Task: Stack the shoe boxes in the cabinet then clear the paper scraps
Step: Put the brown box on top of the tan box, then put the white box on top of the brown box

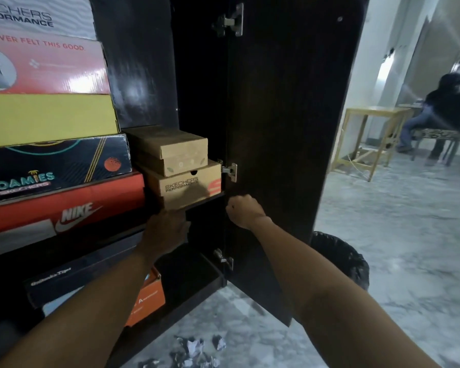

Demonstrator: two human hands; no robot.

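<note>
Inside the dark cabinet (276, 107), a brown Skechers box (189, 183) sits on the shelf at the right, with a smaller plain cardboard box (168, 146) on top of it. My left hand (168, 231) grips the lower front corner of the Skechers box from below. My right hand (243, 211) is a closed fist against the cabinet's right edge by the door hinge, with nothing seen in it. To the left stands a tall stack: a pink box (45, 65), a yellow box (48, 118), a Foamies box (53, 166) and a red Nike box (64, 208). Crumpled paper scraps (191, 351) lie on the floor below.
On the lower shelf lie a black box (64, 277) and an orange box (146, 298). The open door hides part of a black bin (340, 261). Far right, a wooden table (369, 136) stands on the marble floor, and a person (441, 115) sits beyond it.
</note>
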